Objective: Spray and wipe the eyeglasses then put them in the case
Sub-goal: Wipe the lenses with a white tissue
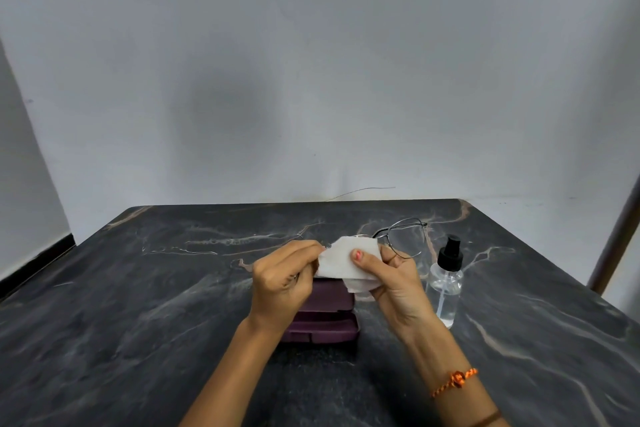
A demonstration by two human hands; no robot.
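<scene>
The fingers [313,250] of the left hand [284,282] were curled and pinched the left edge of a white wiping cloth [341,258], or perhaps the frame end hidden under it; which of the 2 could not be told. Just right of that, the cloth was wrapped over 1 lens of the eyeglasses [403,237], and the right hand [398,282] pinched it there, thumb on the near face and the other fingers behind. The eyeglasses were held up off the table [138,288], between the 2 hands, with their long axis running left to right and the bare lens sticking out past the right hand toward the far right. Directly below the hands lay the dark purple case [323,319], open, its 2 halves one behind the other; what could be seen of it held nothing, though the left hand covered part of it. So the case lay straight down and slightly toward the person from the eyeglasses, about equally near both hands. Farther right stood the spray bottle [446,282], upright, capped by a black pump, with clear liquid showing low inside it, just beside the right wrist but not touching. Wiping seemed under way, and casing not yet begun.
</scene>
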